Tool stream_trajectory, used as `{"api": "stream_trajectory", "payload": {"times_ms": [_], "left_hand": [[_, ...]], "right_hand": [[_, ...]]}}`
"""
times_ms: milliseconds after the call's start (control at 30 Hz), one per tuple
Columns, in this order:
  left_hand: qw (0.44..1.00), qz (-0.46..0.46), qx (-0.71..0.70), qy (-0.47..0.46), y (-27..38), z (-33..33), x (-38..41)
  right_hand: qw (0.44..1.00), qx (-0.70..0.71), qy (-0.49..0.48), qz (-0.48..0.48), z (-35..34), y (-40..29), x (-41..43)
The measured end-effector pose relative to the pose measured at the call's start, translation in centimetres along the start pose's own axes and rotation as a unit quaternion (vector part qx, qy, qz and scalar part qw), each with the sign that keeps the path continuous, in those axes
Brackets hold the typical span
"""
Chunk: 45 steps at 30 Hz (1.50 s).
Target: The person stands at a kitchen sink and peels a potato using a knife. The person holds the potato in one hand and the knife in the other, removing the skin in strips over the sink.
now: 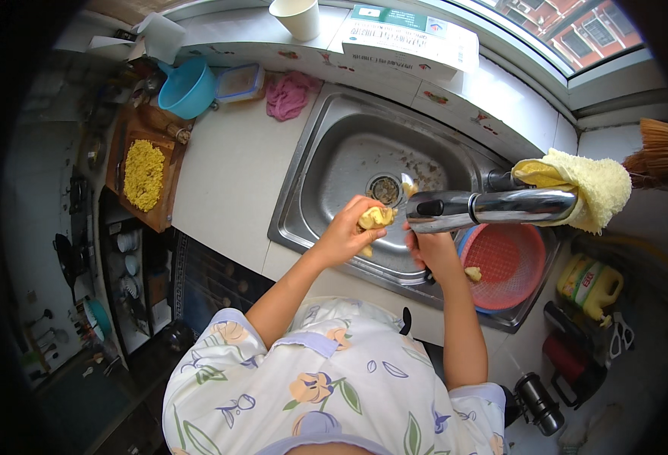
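Observation:
My left hand [342,233] grips a knob of partly peeled ginger [377,217] over the steel sink [334,165]. My right hand [435,253] is closed around a knife, whose black handle end [429,277] shows below the palm. The chrome faucet [499,206] hides the knife's middle and some of my fingers. Past the faucet the blade tip [405,178] comes out, with a yellowish bit against it. Brown peel scraps [422,169] lie on the sink floor near the drain [385,190]. Another ginger piece [472,273] rests in a red plastic basket [507,256] right of my right hand.
A yellow cloth [590,190] drapes over the faucet's end. Chopped yellow food [144,175] covers a wooden board [166,216] at left. Behind stand a blue basin [186,91], a lidded container [240,82] and a pink rag [288,96]. A yellow jug [587,284] stands at right.

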<state>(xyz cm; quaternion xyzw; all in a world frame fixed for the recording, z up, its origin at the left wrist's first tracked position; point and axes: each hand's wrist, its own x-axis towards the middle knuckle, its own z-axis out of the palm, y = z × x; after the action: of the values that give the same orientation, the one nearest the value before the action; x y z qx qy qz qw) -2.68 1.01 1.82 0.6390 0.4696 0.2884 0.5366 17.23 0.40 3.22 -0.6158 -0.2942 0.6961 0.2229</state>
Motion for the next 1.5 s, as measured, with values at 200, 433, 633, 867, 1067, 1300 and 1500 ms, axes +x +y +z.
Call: {"api": "stream_trajectory", "payload": {"times_ms": [200, 433, 633, 867, 1067, 1300, 1500], "left_hand": [[0.973, -0.082, -0.215, -0.012, 0.5, -0.1, -0.3], [0.994, 0.020, -0.096, 0.038, 1.4, -0.2, -0.3], [0.994, 0.070, -0.042, 0.067, 2.7, -0.1, -0.5], [0.990, 0.107, 0.010, 0.094, 3.2, 0.0, -0.9], [0.991, 0.039, -0.108, 0.073, 2.8, 0.6, -0.9], [0.883, -0.114, -0.454, -0.029, 2.5, 0.2, -1.1], [0.838, -0.172, -0.518, 0.021, 2.2, 0.4, -0.5]], "right_hand": [[0.906, -0.299, 0.124, -0.273, 0.5, 1.9, -0.6], [0.960, -0.194, 0.038, -0.197, 2.0, -0.7, -3.7], [0.958, -0.171, 0.053, -0.226, 2.7, -1.6, -4.6], [0.992, -0.051, -0.035, -0.113, 2.4, -1.6, -5.5], [0.987, -0.047, -0.014, -0.154, 2.7, -1.0, -5.3], [0.982, -0.093, 0.007, -0.162, 2.5, -1.9, -4.8], [0.977, -0.125, 0.004, -0.173, 1.5, -1.4, -3.9]]}}
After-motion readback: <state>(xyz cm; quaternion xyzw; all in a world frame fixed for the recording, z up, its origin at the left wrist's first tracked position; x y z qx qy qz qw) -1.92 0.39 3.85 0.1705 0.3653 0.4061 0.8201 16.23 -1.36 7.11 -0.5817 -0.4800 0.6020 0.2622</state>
